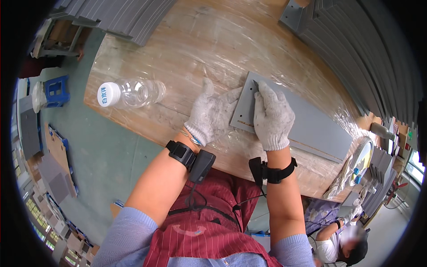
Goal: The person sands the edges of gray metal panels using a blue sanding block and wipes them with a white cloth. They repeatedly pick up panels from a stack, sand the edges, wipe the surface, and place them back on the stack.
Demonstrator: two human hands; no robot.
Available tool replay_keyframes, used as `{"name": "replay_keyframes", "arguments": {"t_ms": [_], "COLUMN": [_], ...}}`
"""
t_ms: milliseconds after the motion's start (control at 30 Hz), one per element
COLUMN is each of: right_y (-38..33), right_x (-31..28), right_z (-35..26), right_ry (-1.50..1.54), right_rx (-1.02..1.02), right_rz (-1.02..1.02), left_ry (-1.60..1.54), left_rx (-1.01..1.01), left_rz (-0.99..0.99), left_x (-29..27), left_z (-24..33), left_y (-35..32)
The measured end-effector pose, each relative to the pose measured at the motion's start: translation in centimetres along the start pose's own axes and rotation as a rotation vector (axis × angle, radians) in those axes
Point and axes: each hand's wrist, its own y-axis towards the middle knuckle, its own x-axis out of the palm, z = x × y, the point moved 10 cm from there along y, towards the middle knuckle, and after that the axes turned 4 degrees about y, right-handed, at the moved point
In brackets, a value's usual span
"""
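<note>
A long grey panel (307, 118) with small holes near its left end lies slanting on the film-covered wooden table (178, 49). My left hand (212, 111), in a whitish knit glove, is at the panel's left end. Its thumb stands apart and its fingers stretch toward the panel's edge, the tips partly hidden. Over the panel, my right hand (274, 118), gloved alike, has its fingers curled. A dark sliver shows beside its fingertips; what it is, I cannot make out. Both wrists wear black strapped devices.
A clear plastic bottle (138, 92) with a white cap lies on the table's left part. Grey panels are stacked at the far left (129, 18) and far right (356, 49). A round tape-like roll (362, 160) sits at the right edge. Another person (338, 242) is at lower right.
</note>
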Motion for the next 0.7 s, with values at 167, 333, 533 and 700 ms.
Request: {"name": "replay_keyframes", "arguments": {"t_ms": [167, 333, 533, 700], "right_y": [-1.6, 0.3, -3.1, -1.1], "right_x": [1.5, 0.8, 1.7, 1.0], "right_z": [-3.8, -1.0, -4.7, -2.7], "right_ry": [0.014, 0.019, 0.110, 0.107], "right_rx": [-0.252, -0.193, -0.390, -0.257], "right_rz": [-0.340, -0.228, -0.487, -0.340], "left_ry": [0.121, 0.243, 0.011, 0.245], "left_rx": [0.011, 0.073, 0.005, 0.039], "left_rz": [-0.061, 0.089, -0.048, 0.063], "left_x": [0.3, -0.3, 0.4, 0.1], "left_z": [-0.1, 0.5, 0.1, 0.3], "left_y": [0.2, 0.1, 0.2, -0.4]}}
